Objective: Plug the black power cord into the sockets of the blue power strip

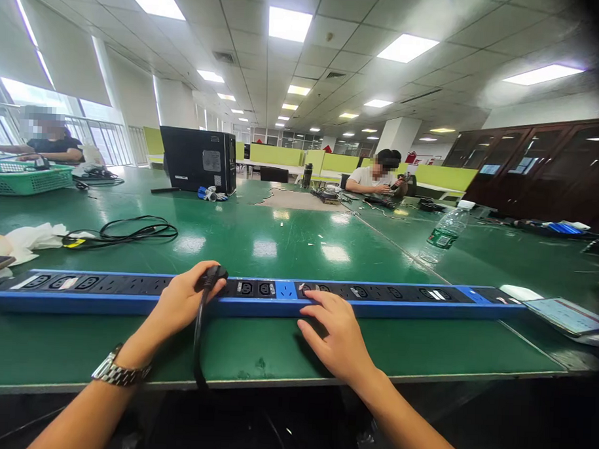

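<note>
A long blue and black power strip (pixel 257 307) lies across the green table near its front edge. My left hand (pixel 181 299), with a metal watch (pixel 120 372) on the wrist, grips a black power plug (pixel 214 274) just above the strip's sockets, left of the middle. The plug's thick black cable (pixel 198 342) hangs down over the table edge. Whether the pins sit in a socket is hidden. Right of the strip's blue socket section (pixel 286 290), my right hand (pixel 331 330) has its fingers spread, fingertips at the strip's front and top, and holds nothing.
A coiled black cable (pixel 142 231) and crumpled tissue (pixel 38 240) lie at left. Farther back are a black computer case (pixel 198 161) and a green basket (pixel 30 179). A water bottle (pixel 446 231) and a phone (pixel 571 316) are at right. Other people sit across the table.
</note>
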Available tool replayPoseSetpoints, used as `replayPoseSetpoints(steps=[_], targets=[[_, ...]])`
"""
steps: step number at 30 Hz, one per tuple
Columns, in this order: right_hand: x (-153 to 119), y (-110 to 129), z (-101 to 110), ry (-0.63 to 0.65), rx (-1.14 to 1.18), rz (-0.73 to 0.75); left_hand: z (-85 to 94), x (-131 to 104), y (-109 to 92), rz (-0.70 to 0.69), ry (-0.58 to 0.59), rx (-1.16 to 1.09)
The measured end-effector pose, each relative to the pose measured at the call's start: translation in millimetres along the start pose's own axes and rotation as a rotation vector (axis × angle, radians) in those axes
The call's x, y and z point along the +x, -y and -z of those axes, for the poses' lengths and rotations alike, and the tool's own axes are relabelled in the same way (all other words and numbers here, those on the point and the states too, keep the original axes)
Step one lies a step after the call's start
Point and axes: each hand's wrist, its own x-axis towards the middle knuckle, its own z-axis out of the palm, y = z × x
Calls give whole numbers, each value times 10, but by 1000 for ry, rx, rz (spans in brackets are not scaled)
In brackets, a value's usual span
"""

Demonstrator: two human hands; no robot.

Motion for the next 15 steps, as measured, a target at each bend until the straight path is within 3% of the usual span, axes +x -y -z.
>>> replayPoseSetpoints(steps=[8,15], targets=[[3,8,0,5,-13,-8,7,-57,-217,-47,-55,-175],[7,15,7,-7,-2,-22,-162,-202,-464,-139,-26,-190]])
